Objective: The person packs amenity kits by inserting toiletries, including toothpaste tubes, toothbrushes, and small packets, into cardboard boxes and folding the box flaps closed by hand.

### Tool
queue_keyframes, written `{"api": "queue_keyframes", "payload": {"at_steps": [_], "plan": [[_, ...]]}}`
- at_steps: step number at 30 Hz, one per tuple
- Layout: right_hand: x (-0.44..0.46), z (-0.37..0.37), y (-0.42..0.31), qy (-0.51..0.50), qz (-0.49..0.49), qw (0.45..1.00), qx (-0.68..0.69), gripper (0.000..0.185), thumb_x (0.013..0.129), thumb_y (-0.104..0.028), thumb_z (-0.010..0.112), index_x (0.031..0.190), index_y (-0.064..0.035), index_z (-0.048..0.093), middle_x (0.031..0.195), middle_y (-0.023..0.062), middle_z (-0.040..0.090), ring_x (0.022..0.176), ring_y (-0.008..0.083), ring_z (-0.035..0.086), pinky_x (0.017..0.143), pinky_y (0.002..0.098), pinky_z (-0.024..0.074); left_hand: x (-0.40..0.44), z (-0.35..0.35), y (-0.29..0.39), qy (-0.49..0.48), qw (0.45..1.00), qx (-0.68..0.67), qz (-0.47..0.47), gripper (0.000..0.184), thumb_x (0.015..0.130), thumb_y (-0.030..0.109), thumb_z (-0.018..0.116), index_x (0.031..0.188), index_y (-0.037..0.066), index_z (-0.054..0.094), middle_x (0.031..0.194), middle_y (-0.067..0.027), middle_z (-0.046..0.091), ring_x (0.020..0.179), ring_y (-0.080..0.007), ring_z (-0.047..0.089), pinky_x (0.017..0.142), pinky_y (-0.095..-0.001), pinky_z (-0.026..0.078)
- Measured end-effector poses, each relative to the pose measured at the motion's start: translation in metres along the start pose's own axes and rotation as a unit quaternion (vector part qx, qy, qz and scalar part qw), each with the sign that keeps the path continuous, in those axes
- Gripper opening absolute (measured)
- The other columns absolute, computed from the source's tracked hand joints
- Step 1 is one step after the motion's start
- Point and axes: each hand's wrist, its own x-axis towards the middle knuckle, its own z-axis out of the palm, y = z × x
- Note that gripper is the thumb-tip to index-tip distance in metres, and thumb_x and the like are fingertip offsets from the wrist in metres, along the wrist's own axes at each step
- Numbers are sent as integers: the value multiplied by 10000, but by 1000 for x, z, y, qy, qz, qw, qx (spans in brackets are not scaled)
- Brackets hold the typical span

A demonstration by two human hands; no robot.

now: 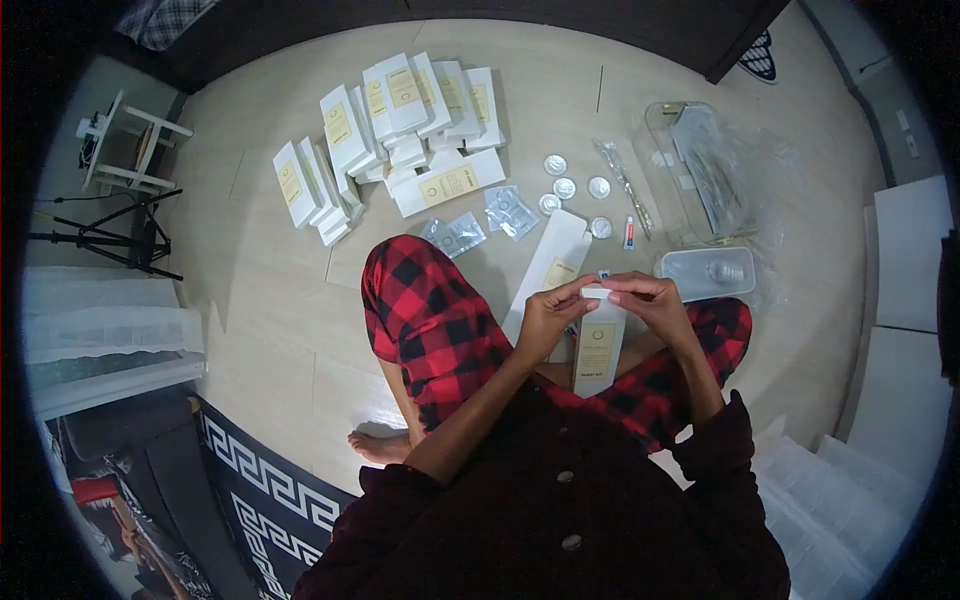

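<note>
A narrow white box [597, 352] with a yellow label stands out in front of my body, between my legs. At its far end, my left hand [550, 314] pinches the top flap from one side. My right hand [652, 301] closes on the same end from the other side, fingertips close together. A second white box [545, 265] lies on the floor just beyond my left hand. Small toothpaste tube [629, 233] and several round silver packets [564, 188] lie farther out. What is inside the held box is hidden.
Many white labelled boxes [400, 100] are piled at the far left. Clear plastic packets [455, 234] lie near my knee. Wrapped toothbrushes [622, 180], a large clear container [665, 120] and a white tray [700, 290] are to the right. A tripod [110, 235] stands far left.
</note>
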Motion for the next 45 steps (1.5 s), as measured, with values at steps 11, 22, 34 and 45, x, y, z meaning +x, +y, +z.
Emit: {"api": "queue_keyframes", "payload": {"at_steps": [11, 22, 34, 45], "plan": [[7, 2, -8, 3, 69, 997, -14, 162, 840, -81, 615, 966, 5, 668, 881, 60, 661, 829, 107, 582, 781, 235, 445, 12, -4, 27, 26, 995, 61, -77, 240, 844, 222, 641, 952, 11, 683, 715, 0, 629, 601, -44, 522, 558, -198, 460], [8, 7, -11, 26, 10, 993, -113, 164, 868, -113, 589, 941, 18, 655, 829, 39, 655, 782, 82, 564, 733, 228, 452, 14, -6, 27, 0, 996, 81, -49, 238, 825, 227, 660, 934, 16, 688, 731, -28, 658, 608, -55, 568, 556, -200, 490], [8, 3, -7, 13, -1, 995, -96, 161, 854, -110, 608, 939, 14, 663, 824, 31, 660, 754, 85, 574, 711, 227, 456, 18, -11, 33, -29, 994, 96, -52, 216, 826, 189, 661, 924, -3, 684, 681, -6, 623, 592, -41, 512, 537, -186, 438], [1, 0, 15, 14, -45, 997, -58, 111, 817, -83, 651, 888, 2, 635, 851, 36, 640, 790, 103, 581, 704, 227, 459, 3, -25, 32, -66, 929, 331, 153, 180, 806, 129, 649, 954, 28, 663, 881, -118, 660, 784, -196, 645, 679, -267, 501]]}}
